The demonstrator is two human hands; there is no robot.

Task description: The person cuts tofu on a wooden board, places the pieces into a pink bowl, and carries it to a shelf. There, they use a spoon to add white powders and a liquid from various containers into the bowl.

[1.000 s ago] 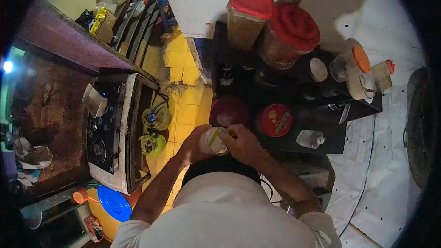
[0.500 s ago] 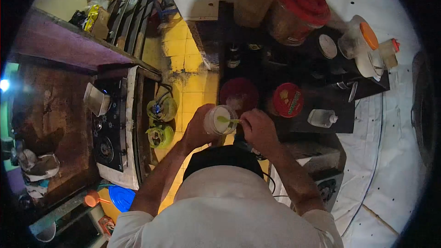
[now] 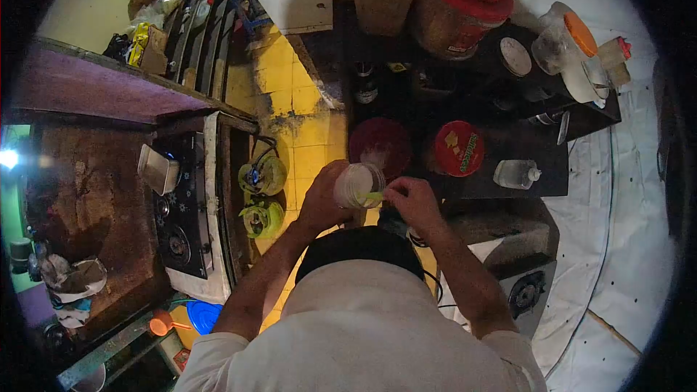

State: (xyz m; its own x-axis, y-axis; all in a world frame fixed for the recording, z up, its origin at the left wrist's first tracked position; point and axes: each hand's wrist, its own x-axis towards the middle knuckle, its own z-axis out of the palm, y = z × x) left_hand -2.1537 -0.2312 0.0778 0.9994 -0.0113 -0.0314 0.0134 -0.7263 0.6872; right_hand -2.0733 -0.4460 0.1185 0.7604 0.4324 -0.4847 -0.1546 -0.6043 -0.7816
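Note:
My left hand [image 3: 324, 196] is wrapped round the side of a clear jar [image 3: 350, 180] with pale contents, held in front of my body. Between the fingertips of my right hand [image 3: 415, 203] is the handle of a small light-green spoon [image 3: 371, 197]. The spoon's bowl end lies within the jar's mouth, which tilts toward me. Just beyond the jar, a dark red round lid [image 3: 380, 147] sits on the dark shelf.
A red-lidded tub [image 3: 459, 148] and a clear bottle [image 3: 517, 173] stand on the dark shelf [image 3: 508, 138] at right. Large red-lidded containers [image 3: 465, 7] are above. A gas stove [image 3: 178, 225] is at left, with green gas cylinders [image 3: 262, 174] beside it on the yellow floor.
The jar has shifted slightly right and tipped, and the spoon has moved lower in its mouth. The whole view has turned a little.

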